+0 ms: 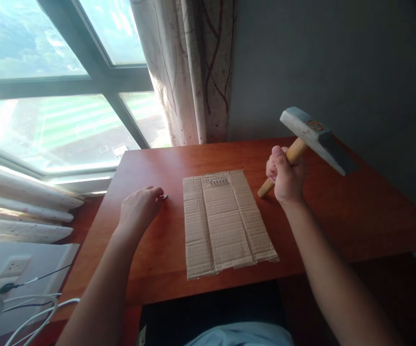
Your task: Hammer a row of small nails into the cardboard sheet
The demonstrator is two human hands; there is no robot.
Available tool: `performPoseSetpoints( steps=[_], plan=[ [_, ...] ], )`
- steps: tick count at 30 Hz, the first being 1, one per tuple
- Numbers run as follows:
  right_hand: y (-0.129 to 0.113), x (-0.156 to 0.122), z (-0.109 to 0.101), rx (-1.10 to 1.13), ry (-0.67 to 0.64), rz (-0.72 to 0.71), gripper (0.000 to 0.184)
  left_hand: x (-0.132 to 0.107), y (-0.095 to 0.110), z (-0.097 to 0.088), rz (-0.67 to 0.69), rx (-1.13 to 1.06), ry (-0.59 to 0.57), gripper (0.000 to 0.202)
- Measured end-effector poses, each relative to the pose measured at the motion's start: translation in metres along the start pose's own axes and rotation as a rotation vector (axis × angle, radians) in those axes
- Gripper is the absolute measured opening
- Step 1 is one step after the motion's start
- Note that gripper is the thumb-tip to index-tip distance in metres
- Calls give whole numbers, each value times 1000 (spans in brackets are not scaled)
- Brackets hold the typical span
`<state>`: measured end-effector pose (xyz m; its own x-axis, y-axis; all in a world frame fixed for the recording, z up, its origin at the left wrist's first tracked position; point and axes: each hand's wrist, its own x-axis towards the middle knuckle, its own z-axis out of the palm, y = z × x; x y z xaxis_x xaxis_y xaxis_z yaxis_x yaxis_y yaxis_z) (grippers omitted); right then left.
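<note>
My right hand [289,175] is wrapped round the wooden handle of a hammer [299,127], raised over the right side of the table. Its grey metal head has one blunt end and one tapering to a wedge. At the table's left, my left hand [141,206] has its fingers drawn together at a few small dark metal pieces [165,196], perhaps nails. Whether one is between the fingertips is hidden. Between my hands lies a flat, creased cardboard sheet [224,223]. Near its far edge, small metal pieces [215,181] stand in short rows.
The reddish wooden table [157,266] meets a grey wall [319,57] on the far side. A window [74,129] and patterned curtains [186,72] are at the left and back. White cables [31,322] and a wall socket [15,266] are at the lower left.
</note>
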<state>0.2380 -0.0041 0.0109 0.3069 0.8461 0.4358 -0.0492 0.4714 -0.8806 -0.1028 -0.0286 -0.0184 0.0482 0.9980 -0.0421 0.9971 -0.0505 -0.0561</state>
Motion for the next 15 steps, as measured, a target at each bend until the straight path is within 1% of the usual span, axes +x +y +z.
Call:
performPoseSetpoints(
  steps=[6, 15],
  plan=[
    [-2, -2, 2, 2, 4, -3, 54, -3, -2, 5, 15, 49, -7, 34],
    [-1, -1, -1, -3, 26, -12, 54, -2, 7, 5, 86, 165, -21, 42]
  ],
)
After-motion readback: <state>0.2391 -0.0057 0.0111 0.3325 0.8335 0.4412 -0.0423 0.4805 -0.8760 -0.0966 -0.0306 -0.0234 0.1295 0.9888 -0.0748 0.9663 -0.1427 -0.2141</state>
